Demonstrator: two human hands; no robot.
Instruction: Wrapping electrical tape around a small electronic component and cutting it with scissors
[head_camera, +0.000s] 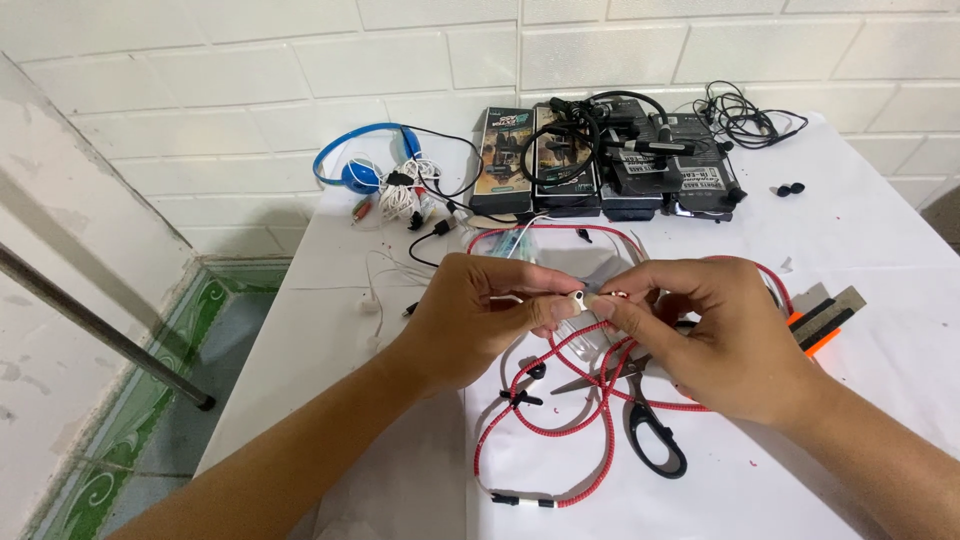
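Both hands meet above the bench (860, 230): the left hand (480, 315) pinches a small white earpiece (577, 298), the right hand (715, 335) pinches its other end. It looks mid-assembly; next needs a steady push. Red cord (560, 425) and scissors (650, 430) lie beneath.

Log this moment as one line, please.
left hand: pinches small white earpiece | right hand: pinches same earpiece | red braided cable: looped on table | scissors: beneath right hand
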